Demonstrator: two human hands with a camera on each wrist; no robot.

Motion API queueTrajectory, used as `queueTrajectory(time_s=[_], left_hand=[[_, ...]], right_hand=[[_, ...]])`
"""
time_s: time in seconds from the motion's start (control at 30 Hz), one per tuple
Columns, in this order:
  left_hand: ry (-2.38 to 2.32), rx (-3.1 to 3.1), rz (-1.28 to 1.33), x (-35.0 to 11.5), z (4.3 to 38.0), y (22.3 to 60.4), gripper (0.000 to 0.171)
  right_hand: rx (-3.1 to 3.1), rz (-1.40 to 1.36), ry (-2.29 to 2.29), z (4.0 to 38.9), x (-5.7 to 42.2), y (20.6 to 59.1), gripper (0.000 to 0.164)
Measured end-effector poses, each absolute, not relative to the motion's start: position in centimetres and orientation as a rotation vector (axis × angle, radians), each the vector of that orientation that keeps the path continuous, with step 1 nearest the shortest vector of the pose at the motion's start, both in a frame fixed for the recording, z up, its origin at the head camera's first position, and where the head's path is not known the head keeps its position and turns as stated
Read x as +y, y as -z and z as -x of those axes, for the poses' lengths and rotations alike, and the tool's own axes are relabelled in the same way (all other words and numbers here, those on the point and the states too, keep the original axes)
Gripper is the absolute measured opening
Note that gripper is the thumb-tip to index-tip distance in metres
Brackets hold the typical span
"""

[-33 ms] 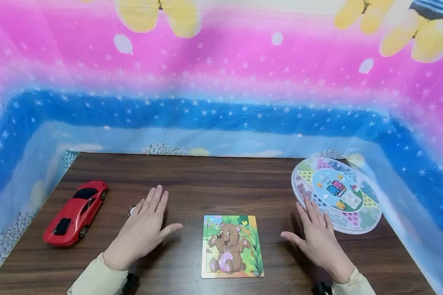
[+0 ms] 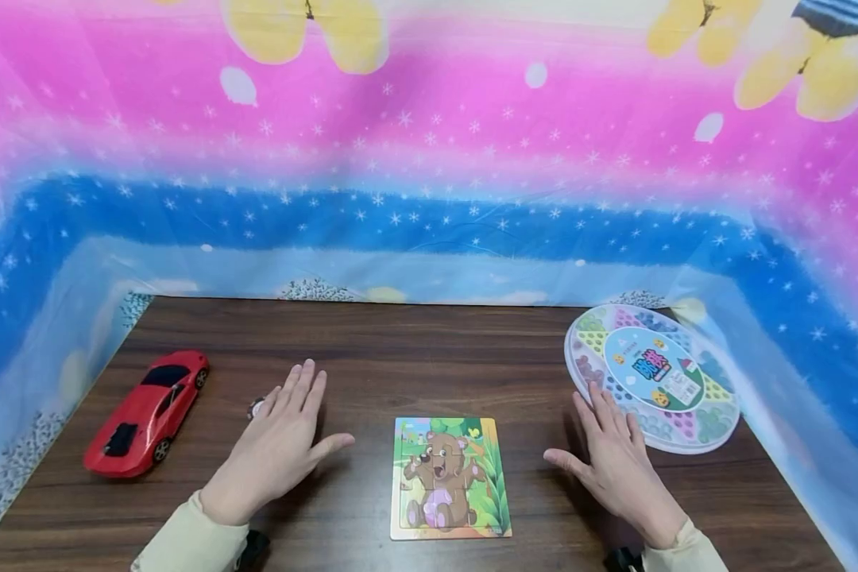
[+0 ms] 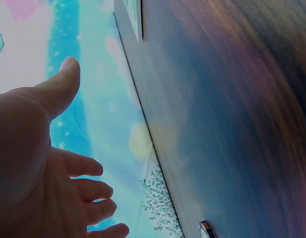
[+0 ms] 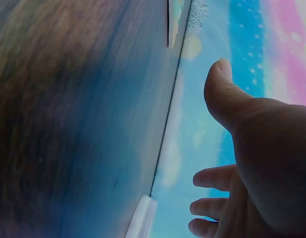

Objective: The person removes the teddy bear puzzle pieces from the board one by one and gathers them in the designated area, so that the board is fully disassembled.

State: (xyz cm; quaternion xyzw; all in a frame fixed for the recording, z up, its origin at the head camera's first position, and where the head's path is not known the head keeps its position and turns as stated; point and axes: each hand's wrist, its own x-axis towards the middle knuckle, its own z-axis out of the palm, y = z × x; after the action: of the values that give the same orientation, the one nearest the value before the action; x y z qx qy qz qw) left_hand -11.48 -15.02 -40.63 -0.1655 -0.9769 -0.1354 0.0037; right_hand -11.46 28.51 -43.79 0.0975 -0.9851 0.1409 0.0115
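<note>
My left hand (image 2: 275, 445) is held over the table with its fingers straight and its thumb out to the side, holding nothing. A small round dark-and-white thing (image 2: 255, 408) shows beside it, partly hidden by the fingers. Between the hands lies a square picture puzzle (image 2: 449, 478) of a brown bear, its pieces fitted in the frame. My right hand (image 2: 615, 465) is likewise spread and holds nothing. Its fingertips overlap the near left rim of a round Chinese checkers box (image 2: 592, 380) in the head view. Both wrist views show empty palms with fingers extended.
A red toy car (image 2: 143, 417) stands at the left of the brown wooden table (image 2: 429, 357). Behind the table and along both sides hangs a pink and blue printed cloth (image 2: 429, 222).
</note>
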Motion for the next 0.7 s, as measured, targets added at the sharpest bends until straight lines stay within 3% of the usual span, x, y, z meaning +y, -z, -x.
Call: queueTrajectory(time_s=[0.2, 0.47, 0.7], left_hand=[[0.514, -3.131, 0.674, -13.7, 11.8, 40.8, 0.097], [0.643, -3.288, 0.853, -10.8, 12.5, 41.1, 0.119], [0.673, -3.332, 0.911, -9.1, 12.6, 41.3, 0.123]], right_hand=[[-3.015, -0.376, -0.469, 12.4, 26.7, 43.8, 0.087], [-3.005, -0.677, -0.568, 13.9, 19.9, 43.5, 0.079], [-2.998, -0.899, -0.574, 14.2, 16.3, 43.8, 0.067]])
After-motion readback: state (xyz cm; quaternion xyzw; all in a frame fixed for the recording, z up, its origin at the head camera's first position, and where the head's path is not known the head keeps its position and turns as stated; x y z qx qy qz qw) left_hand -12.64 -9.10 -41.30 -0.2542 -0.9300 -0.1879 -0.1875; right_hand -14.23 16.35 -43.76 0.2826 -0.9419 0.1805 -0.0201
